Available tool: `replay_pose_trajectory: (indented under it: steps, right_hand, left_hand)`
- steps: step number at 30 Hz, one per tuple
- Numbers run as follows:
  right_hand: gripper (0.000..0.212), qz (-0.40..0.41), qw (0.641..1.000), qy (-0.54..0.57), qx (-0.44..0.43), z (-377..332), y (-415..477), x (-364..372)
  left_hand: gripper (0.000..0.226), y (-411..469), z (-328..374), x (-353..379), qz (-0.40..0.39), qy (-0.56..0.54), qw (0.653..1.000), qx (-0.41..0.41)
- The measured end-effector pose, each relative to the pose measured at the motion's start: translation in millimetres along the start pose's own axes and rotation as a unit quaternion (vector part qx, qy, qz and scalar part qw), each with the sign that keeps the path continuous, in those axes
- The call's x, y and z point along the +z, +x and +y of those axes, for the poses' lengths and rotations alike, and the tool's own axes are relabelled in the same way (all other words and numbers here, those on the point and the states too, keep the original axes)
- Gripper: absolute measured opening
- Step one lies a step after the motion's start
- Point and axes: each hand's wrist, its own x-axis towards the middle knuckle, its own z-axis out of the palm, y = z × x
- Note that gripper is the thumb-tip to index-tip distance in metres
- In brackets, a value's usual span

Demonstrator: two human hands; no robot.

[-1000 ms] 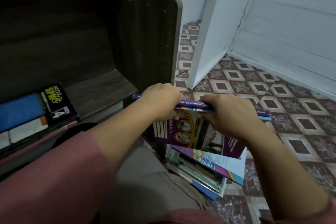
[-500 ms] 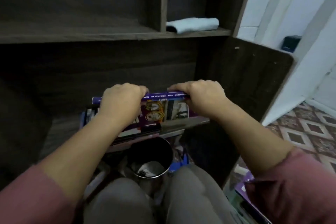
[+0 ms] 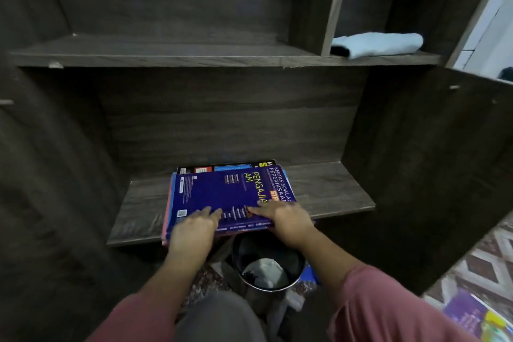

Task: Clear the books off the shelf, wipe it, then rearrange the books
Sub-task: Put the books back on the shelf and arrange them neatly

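A dark blue book (image 3: 222,194) lies flat on top of a small stack on the lower shelf board (image 3: 330,189) of a dark wooden bookcase. A black book (image 3: 222,167) pokes out behind it at the back of the stack. My left hand (image 3: 194,230) rests with straight fingers on the blue cover's near left part. My right hand (image 3: 286,218) lies flat on the cover's near right corner. More books (image 3: 477,314) lie on the floor at the lower right.
A folded pale blue cloth (image 3: 380,44) sits in the upper right compartment. A round metal bin (image 3: 268,264) with crumpled paper stands under the shelf between my knees. The bookcase's right side panel (image 3: 433,169) stands close. Patterned floor tiles (image 3: 488,261) show at the right.
Both hands carried the books from the floor pile to the bookcase and laid them flat on the stack. The fingers have let go of the spine and now lie flat on the cover.
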Motion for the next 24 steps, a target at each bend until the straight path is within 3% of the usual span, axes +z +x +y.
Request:
replay_pose_trajectory:
  steps: [6, 10, 15, 17, 20, 24]
  right_hand:
    - [0.089, -0.045, 0.993, 0.106, 0.033, 17.2, 27.8, 5.3]
    - [0.102, -0.084, 0.994, 0.058, 0.036, 18.2, 43.1, 3.8]
    - [0.110, -0.099, 0.994, 0.000, 0.040, 18.0, 39.5, 16.3]
    - [0.106, -0.096, 0.994, -0.003, 0.047, 20.3, 28.7, 12.0]
    - [0.091, -0.041, 0.996, 0.007, 0.075, 27.6, -6.9, 2.8]
    - [0.063, 0.013, 0.985, 0.070, 0.160, 49.8, -86.5, 7.9]
  left_hand:
    - [0.078, 28.6, -14.8, 15.5, -0.026, -0.054, 0.998, 0.000]
    - [0.108, 43.3, -19.6, 11.0, -0.063, -0.082, 0.995, -0.008]
    - [0.135, 49.0, -11.5, 5.4, -0.119, -0.037, 0.991, -0.045]
    - [0.136, 49.6, -1.4, -1.9, -0.162, -0.013, 0.984, -0.068]
    - [0.115, 40.7, 31.8, -11.3, -0.161, 0.025, 0.983, -0.086]
    - [0.097, 19.1, 107.2, -21.7, -0.081, 0.024, 0.996, 0.036]
